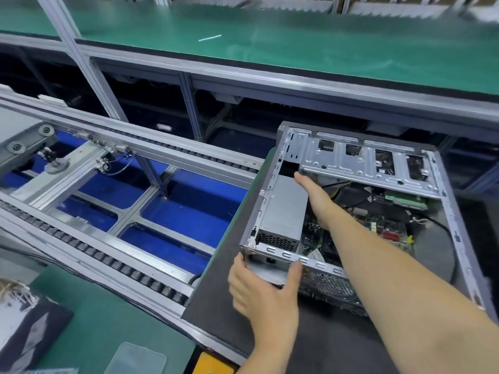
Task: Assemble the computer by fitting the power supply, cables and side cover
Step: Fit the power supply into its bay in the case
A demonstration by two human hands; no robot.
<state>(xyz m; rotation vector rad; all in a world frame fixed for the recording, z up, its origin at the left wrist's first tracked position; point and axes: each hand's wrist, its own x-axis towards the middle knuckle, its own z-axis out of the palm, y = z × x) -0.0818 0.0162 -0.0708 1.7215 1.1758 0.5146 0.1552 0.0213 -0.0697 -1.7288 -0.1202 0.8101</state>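
Hands (pixel 266 286) steady power supply (pixel 283 209) — inside case (pixel 453 211)

The open computer case (pixel 351 211) lies on its side, without side cover. The grey power supply (pixel 283 211) sits in its near-left corner, beside the motherboard (pixel 383 230).

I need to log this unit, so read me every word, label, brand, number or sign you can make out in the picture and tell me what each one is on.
No text can be read anywhere.
Open grey metal computer case: no legible marking.
Grey box-shaped power supply: no label visible on its faces.
Green circuit board: any print is too small and blurred.
Small white sticker on the silver drive bracket: too small to read.
Printed sheet at the lower left: blurred.
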